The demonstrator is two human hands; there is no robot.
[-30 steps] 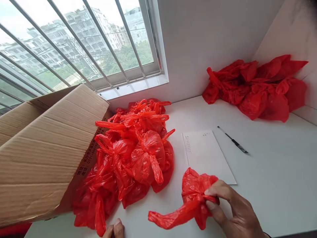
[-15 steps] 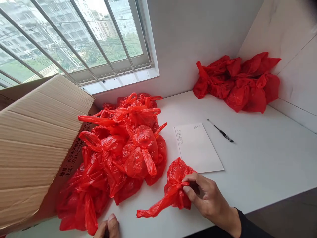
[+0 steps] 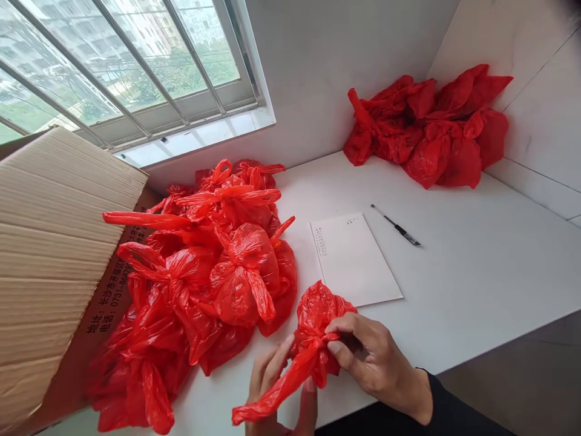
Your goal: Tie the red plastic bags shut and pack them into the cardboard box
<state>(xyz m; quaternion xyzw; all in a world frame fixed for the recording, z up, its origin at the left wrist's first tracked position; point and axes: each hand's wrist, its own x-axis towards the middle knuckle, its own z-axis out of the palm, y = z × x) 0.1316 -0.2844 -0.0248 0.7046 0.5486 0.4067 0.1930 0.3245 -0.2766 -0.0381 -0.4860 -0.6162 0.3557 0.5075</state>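
Observation:
A small knotted red plastic bag [image 3: 320, 312] lies on the white table near its front edge. My right hand [image 3: 374, 357] pinches the bag by its knot, thumb and forefinger together on the red plastic. My left hand [image 3: 276, 387] is at the bag's lower left, fingers and thumb apart around its long loose handle, which crosses in front of the palm. Just beyond the bag lies a white paper [image 3: 358, 257] with handwriting, and to its right a black pen [image 3: 399, 229].
Several tied red bags [image 3: 245, 260] are heaped on the left, beside an open cardboard box [image 3: 54, 242]. More red bags [image 3: 431, 133] lie in the back right corner. A barred window is at the upper left.
My left hand has moved right and up from the bottom edge to the small bag. My right hand keeps its pinch on the knot. The view has shifted slightly.

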